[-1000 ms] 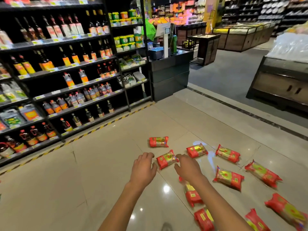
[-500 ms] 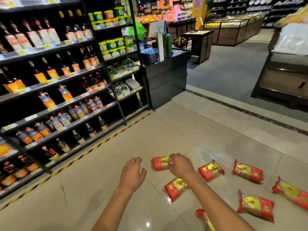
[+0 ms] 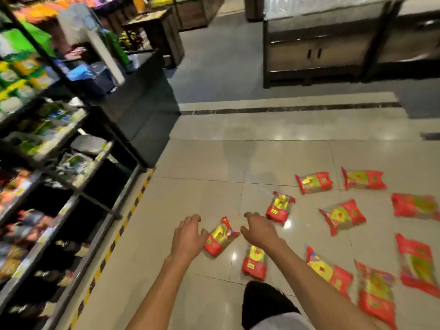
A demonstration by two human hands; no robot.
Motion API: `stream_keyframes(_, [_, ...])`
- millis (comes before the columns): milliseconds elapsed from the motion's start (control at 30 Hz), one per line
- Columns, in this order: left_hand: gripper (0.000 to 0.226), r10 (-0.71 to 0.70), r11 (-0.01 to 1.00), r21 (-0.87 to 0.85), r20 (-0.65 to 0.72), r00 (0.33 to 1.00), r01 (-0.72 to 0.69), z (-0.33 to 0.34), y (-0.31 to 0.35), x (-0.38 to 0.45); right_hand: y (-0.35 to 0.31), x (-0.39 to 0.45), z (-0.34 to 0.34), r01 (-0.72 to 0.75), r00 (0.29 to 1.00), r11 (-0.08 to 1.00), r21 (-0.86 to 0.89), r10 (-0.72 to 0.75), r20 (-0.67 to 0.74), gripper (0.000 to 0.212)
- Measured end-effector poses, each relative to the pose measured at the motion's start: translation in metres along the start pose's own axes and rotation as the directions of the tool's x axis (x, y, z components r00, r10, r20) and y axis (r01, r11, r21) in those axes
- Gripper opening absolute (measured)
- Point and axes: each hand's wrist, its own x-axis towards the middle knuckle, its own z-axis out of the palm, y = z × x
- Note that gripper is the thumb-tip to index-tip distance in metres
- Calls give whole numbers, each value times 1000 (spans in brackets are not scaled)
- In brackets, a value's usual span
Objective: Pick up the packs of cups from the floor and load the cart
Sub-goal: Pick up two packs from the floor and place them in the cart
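Red-and-yellow cup pack [image 3: 221,237] lies between my hands. Left hand [image 3: 188,236] seemingly touches it, fingers loosely spread; right hand [image 3: 258,228] hovers, relaxed, empty.

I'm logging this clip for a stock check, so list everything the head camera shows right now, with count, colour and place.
packs of cups: ten in view, red and yellow, scattered on the floor, centre to right.
floor: beige glossy tiles, grey beyond a dark strip.
hazard stripe: one, yellow and black, along the shelf base.
shelving: black racks, left, goods blurred.
counter: one, dark, behind the shelving.
display units: dark wood, top right.
left hand: open, just left of the nearest pack.
right hand: open, just right of that pack.
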Motion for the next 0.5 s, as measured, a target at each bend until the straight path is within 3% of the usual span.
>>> stream_keyframes(200, [33, 71, 996, -70, 134, 988, -62, 20, -21, 106, 28, 74, 27, -275, 961, 953, 123, 271, 52, 49])
stream_keyframes(500, [32, 132, 991, -77, 376, 917, -111, 110, -73, 238, 68, 156, 118, -577, 815, 788, 216, 536, 220, 50])
